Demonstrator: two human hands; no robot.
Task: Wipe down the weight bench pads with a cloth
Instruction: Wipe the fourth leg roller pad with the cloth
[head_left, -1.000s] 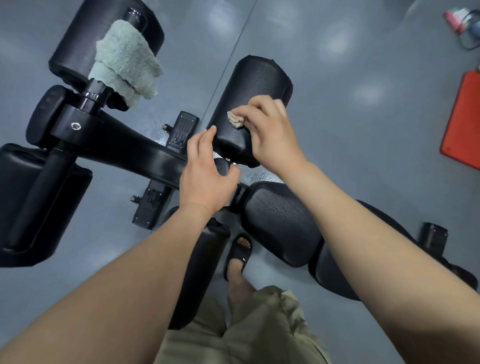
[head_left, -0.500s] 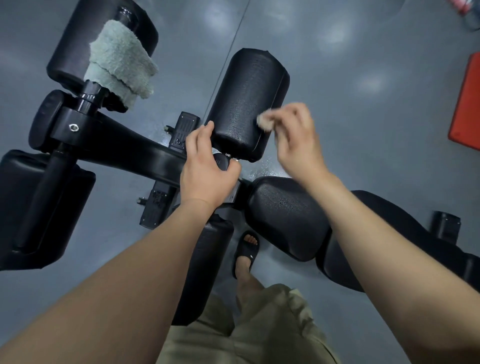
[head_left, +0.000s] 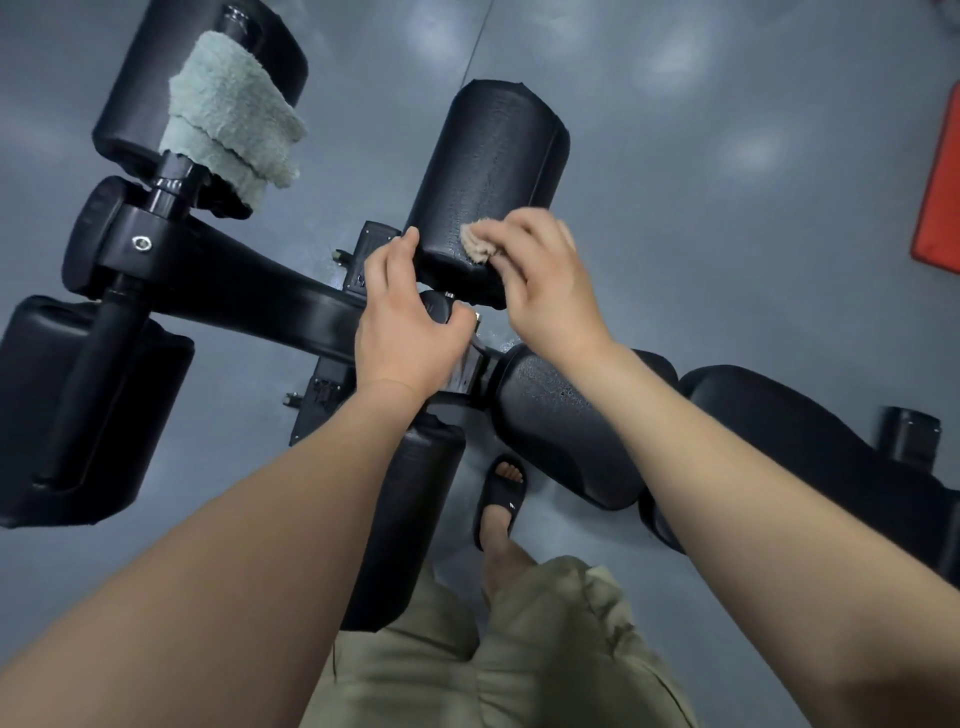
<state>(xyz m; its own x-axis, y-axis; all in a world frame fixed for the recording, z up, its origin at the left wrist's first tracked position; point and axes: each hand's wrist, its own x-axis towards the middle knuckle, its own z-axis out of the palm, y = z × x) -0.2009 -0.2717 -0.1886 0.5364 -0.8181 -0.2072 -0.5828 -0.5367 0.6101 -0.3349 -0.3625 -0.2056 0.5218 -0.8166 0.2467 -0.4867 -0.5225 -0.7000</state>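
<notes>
At the near end of the roller pad (head_left: 488, 171): my right hand (head_left: 545, 296) holds the cloth (head_left: 477, 243) against the black cover, just above the pad's lower rim.
Right fingers (head_left: 530, 231): curled, pinching the wadded cloth against the thumb; most of the cloth is hidden beneath them.
Left hand (head_left: 410, 327): fingers lie together against the pad's lower left edge; the thumb hooks round the end cap (head_left: 435, 306) of the axle.
Cloth handling: small, soft and light. It bunches, so I judge it needs spreading and flat pressure to cover more area.
Pad handling: textured cover over what I judge to be yielding foam. Droplets show on the lower pad (head_left: 561, 415), so I expect a damp, slick surface. The roller pad may turn on its axle; I brace it at the end cap.
Hold points: cloth at the fingertips, pad steadied at its lower end.
Edges: the pad's rounded far rim and its near rim; the frame beam (head_left: 249, 283) meets the axle just beside my left hand.
Open room: bare floor (head_left: 727, 156) lies right of and beyond the pad, so I judge strokes upward and round the right side to be unobstructed.
Obstructions: green towel (head_left: 234, 124) draped on the second roller pad (head_left: 130, 104), well apart to the left; red mat (head_left: 943, 197) at the far right; my foot (head_left: 501, 493) below the frame.
</notes>
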